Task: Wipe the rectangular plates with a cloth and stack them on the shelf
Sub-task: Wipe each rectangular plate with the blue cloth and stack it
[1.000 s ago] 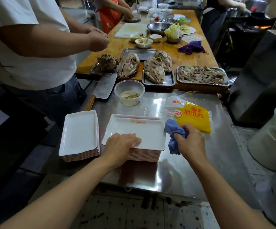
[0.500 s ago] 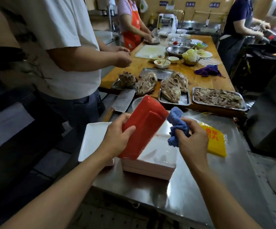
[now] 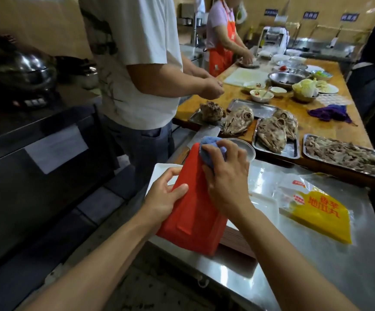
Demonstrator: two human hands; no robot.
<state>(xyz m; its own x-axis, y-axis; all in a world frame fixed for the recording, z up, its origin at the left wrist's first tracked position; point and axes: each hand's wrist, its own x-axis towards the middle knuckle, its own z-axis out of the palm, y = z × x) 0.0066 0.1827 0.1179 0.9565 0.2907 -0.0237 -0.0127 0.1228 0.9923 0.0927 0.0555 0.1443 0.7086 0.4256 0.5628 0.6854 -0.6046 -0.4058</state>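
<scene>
Plate: Your left hand (image 3: 163,197) grips the left edge of a rectangular plate with a red underside (image 3: 193,212), tilted up on end with the red side facing you, above the near left part of the table.
Cloth: Your right hand (image 3: 225,176) curls around a bunched blue cloth (image 3: 211,151) and presses it against the upper end of the plate.
Hidden: The plate's white face is turned away from you. Behind it, a stack of rectangular plates with white tops (image 3: 263,204) shows only its right side and reddish edges; a second white plate stack (image 3: 161,173) to the left peeks out as one corner. A cleaver and a round bowl (image 3: 247,147) beyond your right hand are mostly covered.
Surface: A shiny stainless steel table (image 3: 316,265) carries a clear and yellow plastic food bag with red lettering (image 3: 316,209) on the right.
Room: Farther off, a long wooden table (image 3: 316,124) holds metal trays of cooked meat (image 3: 343,153), bowls, cabbage and a purple rag (image 3: 330,112). A person in a white T-shirt (image 3: 137,63) stands at the left, one in an orange apron (image 3: 221,46) farther back, and a third is cut off at the right edge. Dark cooking equipment on the far left is hard to make out.
</scene>
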